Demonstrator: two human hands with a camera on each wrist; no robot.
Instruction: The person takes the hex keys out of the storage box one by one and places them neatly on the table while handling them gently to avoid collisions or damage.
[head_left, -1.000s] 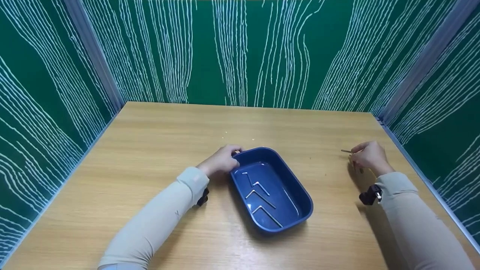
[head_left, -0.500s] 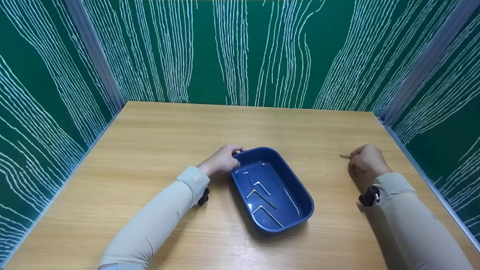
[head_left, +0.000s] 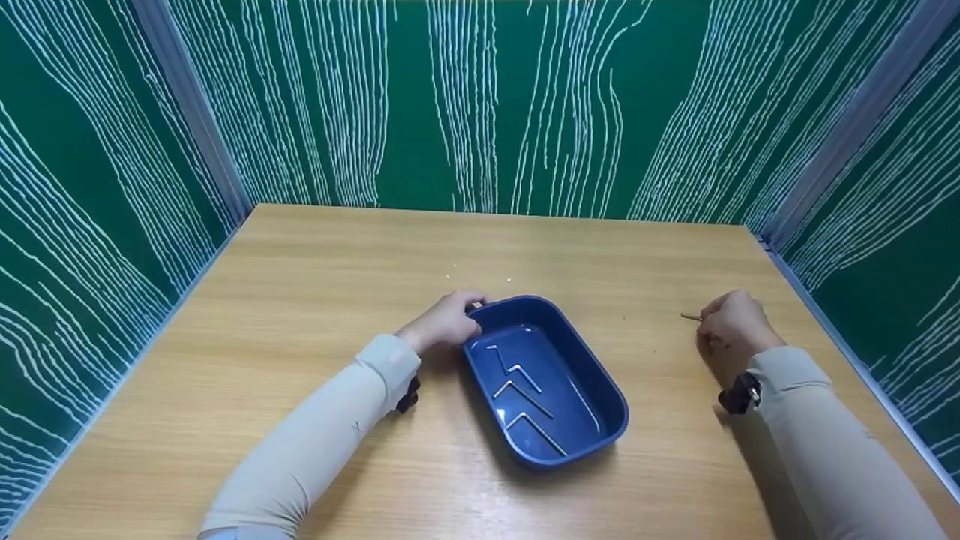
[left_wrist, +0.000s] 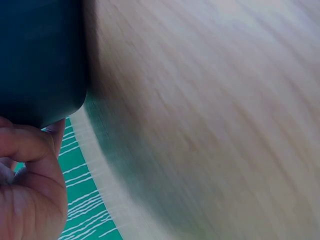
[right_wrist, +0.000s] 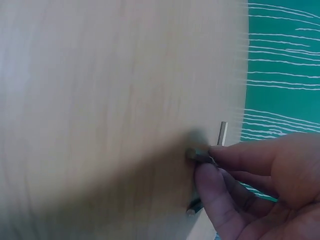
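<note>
A blue tray stands on the table with several L-shaped hex keys lying in a slanting row inside it. My left hand grips the tray's far left end; in the left wrist view its curled fingers touch the tray's dark wall. To the right, clear of the tray, my right hand pinches metal hex keys between thumb and fingers. The right wrist view has short metal ends poking out around those fingers; the hand covers the rest, so their number cannot be told.
The wooden table meets green walls with white wavy lines at the back and sides. Tiny light specks lie on the wood beyond the tray. A dark wrist camera sits below the right hand.
My right hand has shifted slightly nearer and turned the hex keys, so the end sticking out at its left sits lower. The left hand and tray have stayed in place.
</note>
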